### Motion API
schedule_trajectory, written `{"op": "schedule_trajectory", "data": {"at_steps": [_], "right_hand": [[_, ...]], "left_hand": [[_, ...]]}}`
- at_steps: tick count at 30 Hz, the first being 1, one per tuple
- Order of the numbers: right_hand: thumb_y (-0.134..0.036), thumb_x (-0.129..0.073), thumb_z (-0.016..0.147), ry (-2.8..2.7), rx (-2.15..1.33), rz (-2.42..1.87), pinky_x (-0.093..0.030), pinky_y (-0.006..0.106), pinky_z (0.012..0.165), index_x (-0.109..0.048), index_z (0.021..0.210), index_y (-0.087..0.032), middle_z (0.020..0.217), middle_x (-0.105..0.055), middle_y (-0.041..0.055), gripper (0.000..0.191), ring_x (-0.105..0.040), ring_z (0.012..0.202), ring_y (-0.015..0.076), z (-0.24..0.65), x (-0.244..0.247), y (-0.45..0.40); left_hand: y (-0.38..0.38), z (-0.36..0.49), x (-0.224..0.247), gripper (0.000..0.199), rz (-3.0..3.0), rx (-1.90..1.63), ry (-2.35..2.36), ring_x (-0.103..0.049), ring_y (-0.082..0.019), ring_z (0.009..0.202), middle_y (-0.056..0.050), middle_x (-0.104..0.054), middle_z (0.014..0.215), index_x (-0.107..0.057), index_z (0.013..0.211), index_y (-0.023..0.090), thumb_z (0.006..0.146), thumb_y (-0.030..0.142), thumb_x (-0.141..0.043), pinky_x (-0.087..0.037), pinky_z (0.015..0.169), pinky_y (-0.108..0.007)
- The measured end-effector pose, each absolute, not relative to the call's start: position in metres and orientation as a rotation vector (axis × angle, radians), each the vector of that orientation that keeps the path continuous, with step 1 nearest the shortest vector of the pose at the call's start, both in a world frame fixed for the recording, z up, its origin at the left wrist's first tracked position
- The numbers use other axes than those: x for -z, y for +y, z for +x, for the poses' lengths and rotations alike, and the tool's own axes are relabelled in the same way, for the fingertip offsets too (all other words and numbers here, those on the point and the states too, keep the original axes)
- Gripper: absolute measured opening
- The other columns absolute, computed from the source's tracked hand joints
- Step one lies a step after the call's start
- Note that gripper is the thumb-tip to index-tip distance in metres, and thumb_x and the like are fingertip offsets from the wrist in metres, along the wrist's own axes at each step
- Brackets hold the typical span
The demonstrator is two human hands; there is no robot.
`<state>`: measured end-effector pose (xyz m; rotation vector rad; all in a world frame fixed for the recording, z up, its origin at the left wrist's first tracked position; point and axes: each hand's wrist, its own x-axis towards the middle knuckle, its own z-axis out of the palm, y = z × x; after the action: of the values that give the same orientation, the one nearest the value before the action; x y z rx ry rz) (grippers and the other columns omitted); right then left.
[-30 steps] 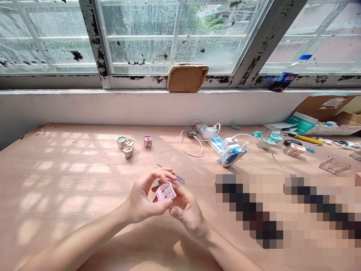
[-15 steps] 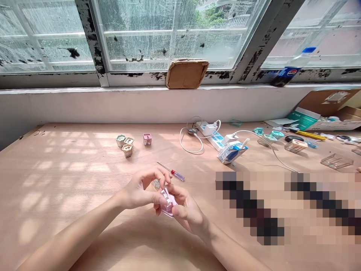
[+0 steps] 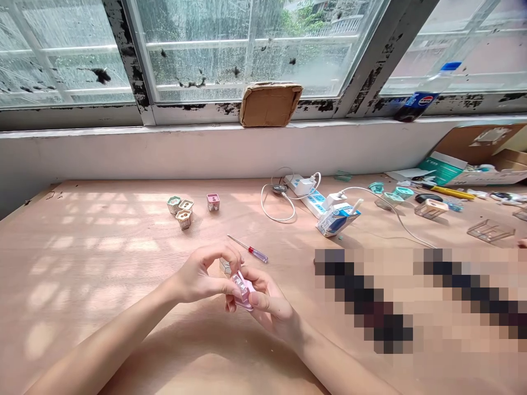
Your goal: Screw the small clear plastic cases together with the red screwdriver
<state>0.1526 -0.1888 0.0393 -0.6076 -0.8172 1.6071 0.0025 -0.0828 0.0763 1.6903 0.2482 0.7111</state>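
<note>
A small pink plastic pencil sharpener part [image 3: 246, 296] with a shiny, silvery inner piece is between my hands above the table. My right hand [image 3: 274, 304] holds it from the right, thumb on its near side. From the left, the thumb and fingers of my left hand [image 3: 206, 277] pinch its upper left end; the exact contact is partly hidden. Just behind my left fingers stands a small clear container [image 3: 224, 266], partly covered by them. A screwdriver [image 3: 258, 254] with a red and clear purple handle lies beyond my hands, its tip pointing to the upper left.
Several small sharpeners [image 3: 184, 219] stand grouped at the back left, beside a dark pink one [image 3: 213, 202]. A power strip [image 3: 313, 203] with white cables and a blue-white carton [image 3: 335, 219] are right of centre. Farther right are teal parts [image 3: 403, 192] and a clear case [image 3: 489, 230].
The pink part has turned slightly in my fingers, and my left fingertips have come down closer on its upper end. The whole view has shifted a little.
</note>
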Motion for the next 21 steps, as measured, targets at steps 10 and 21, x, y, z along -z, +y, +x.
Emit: {"op": "schedule_trajectory", "data": {"at_steps": [10,21], "right_hand": [[-0.049,-0.084,0.075,-0.909,-1.509,-0.686,-0.052,0.034,0.077,-0.067,0.098,-0.016,0.082,-0.064,0.0035,0.044,-0.064,0.075,0.0188,0.155,-0.039,-0.185],[-0.048,-0.081,0.078,-0.919,-1.516,-0.653,-0.053,0.032,0.076,-0.069,0.092,-0.017,0.079,-0.062,0.0017,0.036,-0.064,0.075,0.0178,0.16,-0.04,-0.182]], "left_hand": [[-0.076,-0.001,-0.086,0.036,1.803,-0.663,0.176,-0.066,-0.017,0.077,-0.004,-0.062,0.083,-0.059,0.076,0.017,0.079,0.043,-0.083,-0.058,0.06,-0.028],[-0.07,-0.003,-0.088,0.02,2.134,-0.827,0.045,-0.066,-0.016,0.075,-0.007,-0.068,0.084,-0.069,0.085,0.015,0.085,0.032,-0.079,-0.055,0.069,-0.026]]}}
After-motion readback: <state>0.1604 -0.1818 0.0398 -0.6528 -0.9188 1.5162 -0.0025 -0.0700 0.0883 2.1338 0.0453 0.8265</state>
